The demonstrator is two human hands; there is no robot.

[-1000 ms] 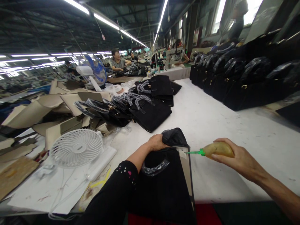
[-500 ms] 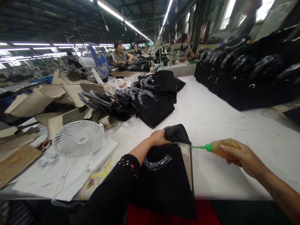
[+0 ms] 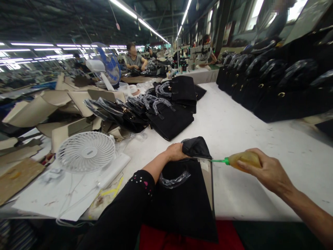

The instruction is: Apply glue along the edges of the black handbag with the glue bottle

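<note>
A black handbag (image 3: 182,205) lies at the table's front edge, its plastic-wrapped handle (image 3: 174,181) resting on the near panel. My left hand (image 3: 175,152) grips the bag's top edge, where dark lining (image 3: 197,147) is folded out; some of its fingers are hidden by the fabric. Along the bag's right side a beige inner panel (image 3: 207,180) shows. In my right hand (image 3: 265,170) is a squeeze bottle (image 3: 243,161) of yellowish-brown liquid, held on its side. The bottle's thin green nozzle (image 3: 218,160) points left, its tip at the bag's upper right edge.
Several finished-looking black bags (image 3: 169,119) lie beyond my hands, and a row of more (image 3: 281,93) stands at right. A small white fan (image 3: 87,152) and beige sheet pieces (image 3: 39,107) are at left. Behind them stands a blue fan (image 3: 110,66). A co-worker (image 3: 135,59) sits farther back.
My right hand has brought the bottle slightly left and up, with the nozzle tip at the bag's edge. My left hand keeps its hold on the bag.
</note>
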